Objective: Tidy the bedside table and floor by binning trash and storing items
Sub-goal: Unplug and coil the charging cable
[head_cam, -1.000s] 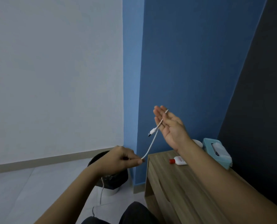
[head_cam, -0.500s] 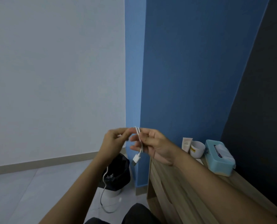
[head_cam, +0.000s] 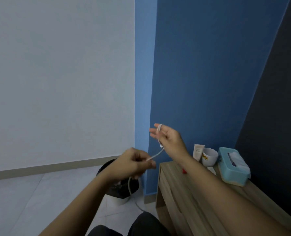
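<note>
The white charging cable [head_cam: 155, 155] loops over the fingers of the half-open right hand [head_cam: 167, 139], above the bedside table [head_cam: 184, 189]. The left hand [head_cam: 133, 163] pinches it tight. Wind slow, even loops, keeping the cable a little tight

Both bare forearms reached forward and up from the lower frame. The left hand [head_cam: 133, 163] was curled into a loose fist, thumb and forefinger pinched together. The right hand [head_cam: 169, 137] was raised higher, palm turned inward, fingers [head_cam: 155, 129] spread and slightly blurred.
</note>
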